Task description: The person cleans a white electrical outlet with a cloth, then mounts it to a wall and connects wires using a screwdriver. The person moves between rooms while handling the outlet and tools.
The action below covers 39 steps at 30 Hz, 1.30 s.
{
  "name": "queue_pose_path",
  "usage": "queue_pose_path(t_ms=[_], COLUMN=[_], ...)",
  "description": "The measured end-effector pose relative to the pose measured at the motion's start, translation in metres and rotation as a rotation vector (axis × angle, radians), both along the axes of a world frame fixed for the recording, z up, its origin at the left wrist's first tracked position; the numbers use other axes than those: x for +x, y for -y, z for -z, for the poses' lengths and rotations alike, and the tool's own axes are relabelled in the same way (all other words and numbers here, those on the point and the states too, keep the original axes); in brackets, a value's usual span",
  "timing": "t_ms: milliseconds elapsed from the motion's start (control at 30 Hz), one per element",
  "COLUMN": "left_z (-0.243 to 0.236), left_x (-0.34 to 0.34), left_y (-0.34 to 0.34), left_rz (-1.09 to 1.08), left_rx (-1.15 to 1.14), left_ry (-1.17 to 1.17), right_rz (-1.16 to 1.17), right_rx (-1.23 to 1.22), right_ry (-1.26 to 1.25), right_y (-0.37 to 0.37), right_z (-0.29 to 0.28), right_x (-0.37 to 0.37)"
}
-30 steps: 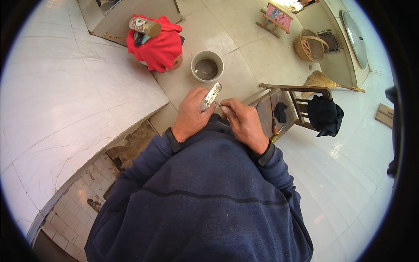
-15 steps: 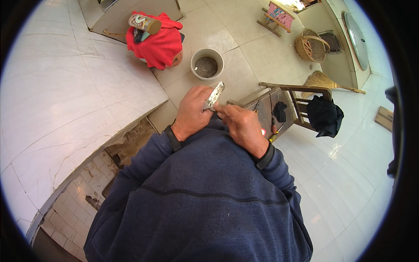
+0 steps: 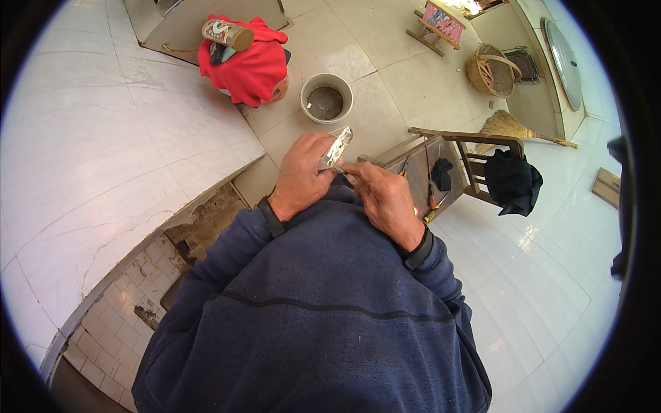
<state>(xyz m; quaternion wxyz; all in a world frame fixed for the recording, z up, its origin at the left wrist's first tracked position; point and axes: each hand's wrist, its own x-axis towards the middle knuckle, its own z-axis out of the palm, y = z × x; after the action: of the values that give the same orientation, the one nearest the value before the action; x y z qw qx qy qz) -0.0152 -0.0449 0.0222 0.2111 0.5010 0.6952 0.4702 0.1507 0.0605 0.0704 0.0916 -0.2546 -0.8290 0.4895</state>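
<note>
My left hand (image 3: pixel 301 177) is closed around a flat, elongated silvery piece (image 3: pixel 337 147) with a patchy, shiny upper face, which slants up to the right. Close against its lower end, my right hand (image 3: pixel 384 199) pinches a thin grey metal-looking piece (image 3: pixel 342 171); its exact kind is too small to tell. The fingertips of both hands nearly meet in front of my chest. Just beyond them, a round pale bucket (image 3: pixel 304 103) stands on the floor with greyish matter at its bottom.
To the right is a wooden chair (image 3: pixel 475 136) bearing a red-handled tool (image 3: pixel 432 195), a yellow-handled tool (image 3: pixel 432 215) and black cloth (image 3: pixel 511 183). A broom (image 3: pixel 505 126) and wicker basket (image 3: pixel 476 71) lie farther back. Left are a white-tiled ledge (image 3: pixel 138 151) and a red cloth (image 3: pixel 251 69) under a jar (image 3: pixel 227 34).
My right fingertips have shifted slightly, and more of the thin grey piece shows between them and the silvery piece. The left hand keeps its hold almost unmoved.
</note>
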Motion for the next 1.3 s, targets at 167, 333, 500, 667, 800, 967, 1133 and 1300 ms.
queue_pose_path(t_ms=[167,333,500,667,800,967,1133,1300], left_z=[0.000,0.001,0.002,0.004,0.005,0.006,0.005,0.007], left_x=[0.001,0.001,0.001,0.002,0.005,0.006,0.004,0.002], left_y=[0.002,0.004,0.006,0.008,0.010,0.010,0.010,0.010], left_rz=[0.019,0.048,0.081,0.100,0.121,0.090,0.059,0.090], left_rx=[-0.001,-0.012,-0.018,-0.027,-0.029,0.011,0.018,0.017], left_ry=[-0.024,-0.029,-0.076,-0.072,-0.051,-0.041,-0.006,-0.026], right_rz=[-0.010,-0.024,-0.033,-0.042,-0.012,0.030,0.029,0.016], right_rx=[0.011,0.010,0.018,0.065,0.067,0.022,0.005,0.069], right_ry=[0.011,0.033,0.034,0.075,0.039,0.014,0.049,0.054], right_y=[0.001,0.002,0.004,0.006,0.008,0.010,0.010,0.011], right_z=[-0.001,-0.001,-0.002,-0.003,-0.003,-0.003,-0.003,-0.001], right_x=[0.000,0.001,-0.001,-0.004,-0.008,-0.008,-0.002,-0.004])
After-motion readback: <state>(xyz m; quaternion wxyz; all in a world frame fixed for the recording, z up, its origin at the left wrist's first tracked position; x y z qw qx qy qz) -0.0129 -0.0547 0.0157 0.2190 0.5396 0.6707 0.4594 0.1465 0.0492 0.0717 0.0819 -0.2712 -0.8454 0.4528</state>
